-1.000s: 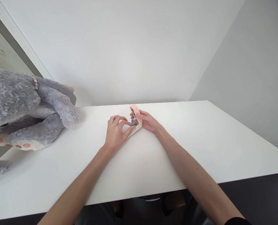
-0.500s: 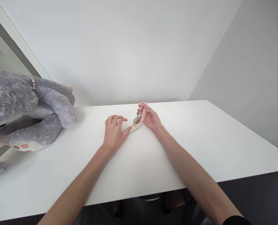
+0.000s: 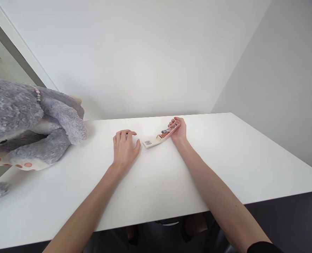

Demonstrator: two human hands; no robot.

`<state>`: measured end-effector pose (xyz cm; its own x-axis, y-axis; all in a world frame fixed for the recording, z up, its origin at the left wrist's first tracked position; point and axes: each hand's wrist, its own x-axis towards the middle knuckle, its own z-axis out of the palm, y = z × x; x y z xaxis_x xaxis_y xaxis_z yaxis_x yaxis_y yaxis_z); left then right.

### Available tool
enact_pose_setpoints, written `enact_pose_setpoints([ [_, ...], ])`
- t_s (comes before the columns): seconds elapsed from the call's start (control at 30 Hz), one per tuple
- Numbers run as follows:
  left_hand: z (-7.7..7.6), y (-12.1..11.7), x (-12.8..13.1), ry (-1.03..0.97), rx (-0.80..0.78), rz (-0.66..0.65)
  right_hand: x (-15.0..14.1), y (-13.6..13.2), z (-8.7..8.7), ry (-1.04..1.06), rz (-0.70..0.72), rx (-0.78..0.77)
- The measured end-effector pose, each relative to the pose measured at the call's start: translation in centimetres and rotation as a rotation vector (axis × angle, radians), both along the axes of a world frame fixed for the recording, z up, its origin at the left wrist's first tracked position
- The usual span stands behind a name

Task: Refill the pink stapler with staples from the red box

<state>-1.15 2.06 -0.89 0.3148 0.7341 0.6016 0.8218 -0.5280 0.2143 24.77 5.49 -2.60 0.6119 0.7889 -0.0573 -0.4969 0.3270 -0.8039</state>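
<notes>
A pink and cream stapler [image 3: 161,137] lies unfolded almost flat on the white table [image 3: 156,182]. Its cream base points left and carries a small square code label, while its pink top half reaches to the right. Metal parts show inside near the hinge. My right hand [image 3: 180,130] has its fingers curled around the pink end. My left hand [image 3: 124,144] rests on the table just left of the cream end, fingers apart and slightly bent, with a gap between thumb and stapler.
A large grey plush toy [image 3: 40,123] with a bead string sits at the table's left side. The white wall [image 3: 150,56] rises directly behind the table. The table's front edge runs just above my legs.
The stapler's pink top has swung down to the right, opening it wider. My right hand moved right with it. My left hand let go of the base and shifted slightly left.
</notes>
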Motion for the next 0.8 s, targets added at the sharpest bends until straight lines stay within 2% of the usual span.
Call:
enact_pose_setpoints([
  [0.2, 0.0, 0.1, -0.3, -0.027, -0.053, 0.032, 1.0, 0.2, -1.1, -0.188, -0.244, -0.14],
  [0.33, 0.0, 0.0, -0.3, -0.044, -0.104, 0.024, 1.3, 0.1, -1.5, -0.329, -0.317, -0.224],
  [0.63, 0.4, -0.3, -0.3, -0.075, -0.112, -0.01, 1.5, -0.8, -1.6, -0.529, -0.265, -0.306],
  [0.8, 0.6, -0.5, 0.0, -0.25, 0.011, -0.199, 1.4, -1.7, -1.3, -0.583, -0.194, -0.323],
])
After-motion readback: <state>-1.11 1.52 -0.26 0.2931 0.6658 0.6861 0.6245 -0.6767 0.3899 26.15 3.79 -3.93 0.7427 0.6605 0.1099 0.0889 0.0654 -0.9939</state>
